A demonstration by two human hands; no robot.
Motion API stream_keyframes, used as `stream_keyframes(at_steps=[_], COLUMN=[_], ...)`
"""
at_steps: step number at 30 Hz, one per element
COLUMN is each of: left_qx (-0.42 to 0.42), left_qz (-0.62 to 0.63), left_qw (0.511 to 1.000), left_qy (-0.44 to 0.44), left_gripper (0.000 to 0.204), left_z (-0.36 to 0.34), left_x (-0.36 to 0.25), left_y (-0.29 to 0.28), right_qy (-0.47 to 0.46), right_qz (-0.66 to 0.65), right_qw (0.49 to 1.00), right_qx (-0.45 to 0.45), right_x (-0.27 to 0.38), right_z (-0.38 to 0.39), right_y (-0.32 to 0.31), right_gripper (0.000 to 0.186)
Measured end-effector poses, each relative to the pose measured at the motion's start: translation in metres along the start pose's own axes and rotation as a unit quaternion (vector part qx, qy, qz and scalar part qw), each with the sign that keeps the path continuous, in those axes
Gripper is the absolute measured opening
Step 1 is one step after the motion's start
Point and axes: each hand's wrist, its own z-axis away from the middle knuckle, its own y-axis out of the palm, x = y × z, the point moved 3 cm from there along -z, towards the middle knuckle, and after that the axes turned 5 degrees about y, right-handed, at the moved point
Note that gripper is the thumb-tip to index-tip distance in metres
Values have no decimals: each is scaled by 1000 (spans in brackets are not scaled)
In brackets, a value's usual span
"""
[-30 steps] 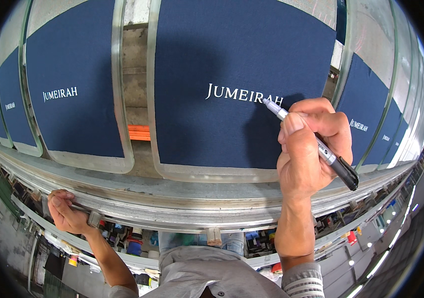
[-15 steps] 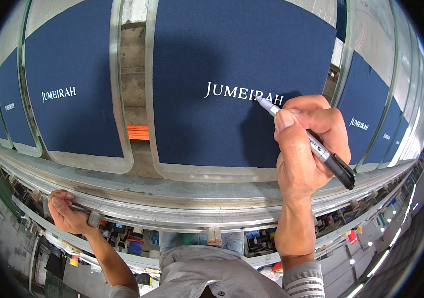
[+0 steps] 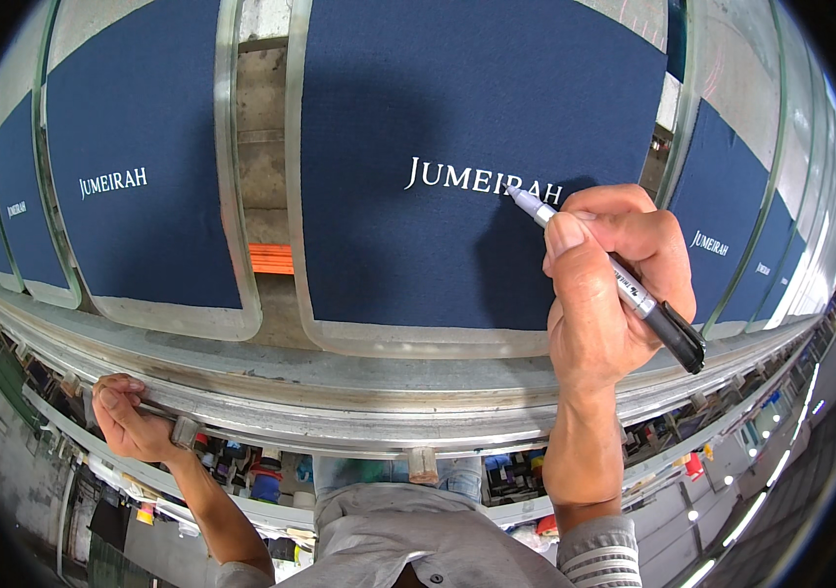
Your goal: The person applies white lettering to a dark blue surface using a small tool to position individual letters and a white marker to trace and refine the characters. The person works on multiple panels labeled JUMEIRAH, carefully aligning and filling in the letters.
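Observation:
My right hand (image 3: 614,284) holds a silver marker pen (image 3: 634,294) with a black rear end between thumb and fingers. The pen slants, and its tip is at the white lettering (image 3: 457,177) printed on a dark blue fabric panel (image 3: 389,255). Whether the tip touches the cloth I cannot tell. That panel lies flat on a glass-edged board (image 3: 418,343). Lower left, my left hand (image 3: 132,419) has its fingers curled over the edge of a metal rail (image 3: 320,423) that runs along the front of the boards.
Similar boards with blue lettered panels stand in a row to the left (image 3: 144,235) and right (image 3: 722,216). An orange strip (image 3: 272,259) shows in the gap between two boards. A small metal block (image 3: 423,465) juts from the rail near my body. Below it is a shelf of assorted items (image 3: 266,480).
My right hand and the marker pen have shifted very slightly to the right, with the tip still at the lettering. My left hand stays in place on the rail.

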Motion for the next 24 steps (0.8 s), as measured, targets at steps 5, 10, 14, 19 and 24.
stream_keyframes(at_steps=[5, 10, 14, 19, 24], left_qx=[-8, -12, -15, -9, -5], left_qz=[0, -4, 1, 0, -12], left_qw=[1000, 1000, 1000, 1000, 1000], left_qy=[-6, -12, -14, -12, -5], left_gripper=[37, 37, 37, 37, 38], left_z=[0, 0, 0, 0, 0], left_x=[-2, -5, -5, -3, -2], left_y=[2, 3, 4, 2, 1], right_qy=[2, 8, -1, 0, 7], right_qz=[-3, -6, -3, -3, -4], right_qw=[1000, 1000, 1000, 1000, 1000], right_qx=[-1, -8, 0, 4, 0], right_x=[0, 0, -2, -1, 0], right_z=[0, 1, 1, 1, 1], right_y=[0, 1, -1, -1, 0], right_gripper=[14, 15, 15, 15, 16])
